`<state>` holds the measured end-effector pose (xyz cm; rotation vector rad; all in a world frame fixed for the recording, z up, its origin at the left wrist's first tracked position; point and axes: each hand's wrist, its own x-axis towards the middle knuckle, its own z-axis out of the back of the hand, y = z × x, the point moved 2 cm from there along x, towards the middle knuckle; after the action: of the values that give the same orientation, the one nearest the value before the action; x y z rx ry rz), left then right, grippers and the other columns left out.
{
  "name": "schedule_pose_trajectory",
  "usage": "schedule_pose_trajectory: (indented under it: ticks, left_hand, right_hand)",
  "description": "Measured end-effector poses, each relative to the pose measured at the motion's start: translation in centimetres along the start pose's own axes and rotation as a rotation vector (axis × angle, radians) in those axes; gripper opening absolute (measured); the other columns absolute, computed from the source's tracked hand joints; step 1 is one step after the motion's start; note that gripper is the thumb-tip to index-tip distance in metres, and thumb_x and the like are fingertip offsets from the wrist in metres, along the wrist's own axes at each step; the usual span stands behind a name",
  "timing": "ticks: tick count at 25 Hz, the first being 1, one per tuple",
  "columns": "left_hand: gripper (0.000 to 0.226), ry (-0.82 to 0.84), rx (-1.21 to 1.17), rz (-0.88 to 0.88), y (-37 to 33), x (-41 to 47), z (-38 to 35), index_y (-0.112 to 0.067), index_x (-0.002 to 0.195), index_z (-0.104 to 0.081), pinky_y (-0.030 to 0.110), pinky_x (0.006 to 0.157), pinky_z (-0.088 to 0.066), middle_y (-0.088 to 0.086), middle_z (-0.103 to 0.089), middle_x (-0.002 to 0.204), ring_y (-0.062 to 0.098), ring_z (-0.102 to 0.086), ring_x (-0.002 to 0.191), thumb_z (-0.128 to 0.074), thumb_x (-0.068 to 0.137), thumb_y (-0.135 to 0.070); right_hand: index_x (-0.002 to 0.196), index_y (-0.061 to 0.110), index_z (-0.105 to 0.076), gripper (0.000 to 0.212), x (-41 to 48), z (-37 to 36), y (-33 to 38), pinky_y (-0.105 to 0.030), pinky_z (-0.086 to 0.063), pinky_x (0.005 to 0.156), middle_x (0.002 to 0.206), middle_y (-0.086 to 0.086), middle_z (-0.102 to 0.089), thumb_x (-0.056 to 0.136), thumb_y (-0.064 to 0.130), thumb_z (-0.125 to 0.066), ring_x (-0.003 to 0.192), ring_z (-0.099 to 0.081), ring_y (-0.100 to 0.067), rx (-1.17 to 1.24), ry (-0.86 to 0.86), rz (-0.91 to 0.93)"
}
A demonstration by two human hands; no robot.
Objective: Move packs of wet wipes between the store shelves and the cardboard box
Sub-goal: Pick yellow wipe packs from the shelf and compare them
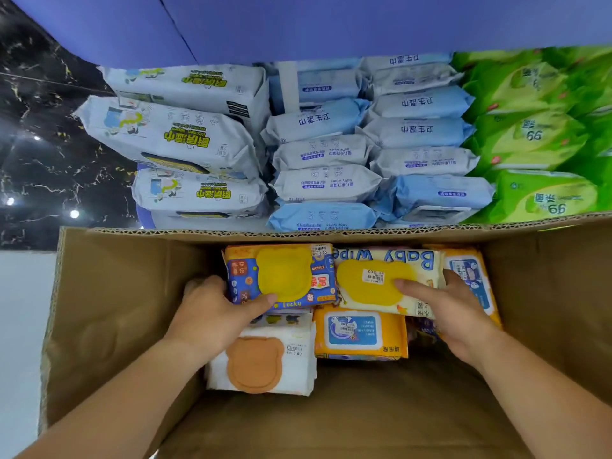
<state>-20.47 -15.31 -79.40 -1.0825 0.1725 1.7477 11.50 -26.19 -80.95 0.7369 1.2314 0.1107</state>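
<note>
Colourful wipe packs point(361, 332), flat — in cardboard box point(116, 293)

Black gold-veined marbled surface point(49, 144) at upper left, bright light spots point(74, 214) on it; pale surface point(23, 326) below.

Shop: shelf point(331, 34) stacked with wipe packs point(326, 183), price stickers point(374, 275) on packs.

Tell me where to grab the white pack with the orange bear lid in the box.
Take the white pack by its near edge, coming from above. It lies flat with the lid up, and that edge faces bare box floor. Its far edge meets another pack, and the orange pack lies close on its right, so fingers would likely fit less well there.
</note>
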Motion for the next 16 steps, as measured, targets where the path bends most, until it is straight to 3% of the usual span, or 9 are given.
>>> schedule_pose_trajectory:
  ticks: [2,5,8,11,14,16]
  left_hand:
    - [0.06,0.067,-0.202,0.011,-0.3,0.3,-0.9,-0.019,0.1,-0.066,0.031,0.072,-0.054,0.001,-0.074,0.095,0.016,-0.071,0.088,-0.089,0.061,-0.059]
    - [0.076,0.252,-0.523,0.134,-0.4,1.3,-1.7,-0.012,0.111,-0.068,0.033,0.085,-0.055,0.005,-0.079,0.1,0.018,-0.074,0.097,-0.097,0.047,-0.041]
    - [0.081,0.372,-0.572,0.183,-0.7,1.6,-1.4,-0.018,0.113,-0.071,0.034,0.099,-0.046,0.001,-0.08,0.102,0.018,-0.069,0.107,-0.099,0.04,-0.041]
    - [0.064,0.323,-0.568,0.16,-1.7,0.0,-1.1,-0.017,0.108,-0.074,0.037,0.091,-0.055,0.004,-0.08,0.096,0.022,-0.074,0.098,-0.094,0.052,-0.04]
    - [0.062,0.243,-0.633,0.125,-2.9,-2.4,-0.8,-0.013,0.117,-0.063,0.032,0.069,-0.062,0.006,-0.079,0.1,0.02,-0.078,0.086,-0.092,0.063,-0.022]
    - [0.069,0.212,-0.646,0.101,-3.7,-4.8,0.5,-0.013,0.122,-0.056,0.033,0.067,-0.061,0.007,-0.077,0.106,0.022,-0.078,0.087,-0.093,0.064,-0.013]
  right_hand:
    - [0.119,0.024,-0.059,0.064,-0.3,0.9,-0.7,-0.035,-0.054,0.074,0.102,0.003,-0.077,0.063,0.029,-0.087,0.095,-0.073,-0.018,0.068,-0.025,-0.002]
    - [0.12,0.025,-0.061,0.066,-0.3,1.2,-0.8,-0.042,-0.054,0.088,0.104,0.002,-0.077,0.06,0.033,-0.087,0.1,-0.072,-0.02,0.09,-0.021,-0.012]
    - [0.117,0.026,-0.064,0.051,-0.2,1.3,-0.3,-0.033,-0.052,0.076,0.104,0.003,-0.077,0.07,0.03,-0.085,0.099,-0.071,-0.018,0.095,-0.014,-0.016]
    - [0.118,0.027,-0.064,0.048,-1.9,2.0,-0.3,-0.03,-0.049,0.069,0.104,0.003,-0.077,0.075,0.028,-0.084,0.097,-0.072,-0.017,0.136,-0.045,0.007]
    - [0.115,0.027,-0.065,0.046,-5.5,2.9,0.2,-0.032,-0.052,0.074,0.102,0.002,-0.078,0.073,0.025,-0.082,0.093,-0.074,-0.016,0.2,-0.057,0.026]
    - [0.117,0.025,-0.065,0.053,-8.6,3.2,1.1,-0.033,-0.053,0.078,0.104,0.002,-0.078,0.068,0.026,-0.083,0.093,-0.075,-0.015,0.22,-0.039,0.027]
